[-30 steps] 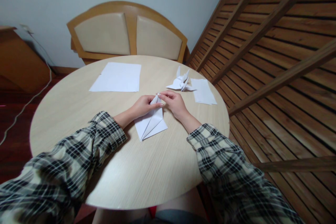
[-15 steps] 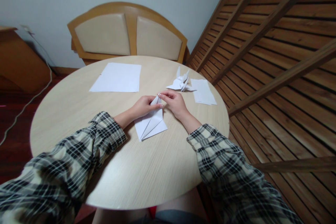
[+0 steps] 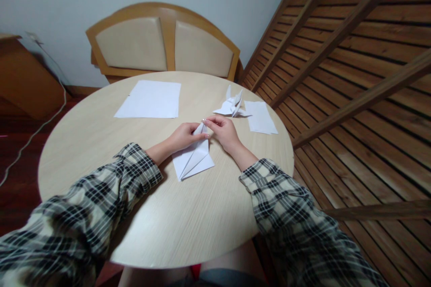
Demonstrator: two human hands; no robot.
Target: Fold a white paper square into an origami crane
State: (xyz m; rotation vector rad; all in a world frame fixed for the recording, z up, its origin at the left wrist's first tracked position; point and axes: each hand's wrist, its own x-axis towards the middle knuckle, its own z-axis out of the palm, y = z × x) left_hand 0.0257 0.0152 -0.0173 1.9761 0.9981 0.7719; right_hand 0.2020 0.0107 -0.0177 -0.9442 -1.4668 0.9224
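A partly folded white paper (image 3: 193,159) lies on the round table, creased along its middle, with its narrow tip pointing away from me. My left hand (image 3: 184,136) grips its upper left side, the thumb lying across the paper. At the far tip my right hand (image 3: 224,132) pinches the paper between thumb and fingers. Just beyond my right hand stand folded white paper figures (image 3: 231,104) with pointed wings; I cannot tell how many there are.
White sheets (image 3: 150,99) lie at the back left of the table (image 3: 188,233), and smaller white sheets (image 3: 261,117) at the right. A chair (image 3: 134,45) stands behind the table. Slatted wood (image 3: 353,76) rises at the right; a cable (image 3: 37,130) runs down the left.
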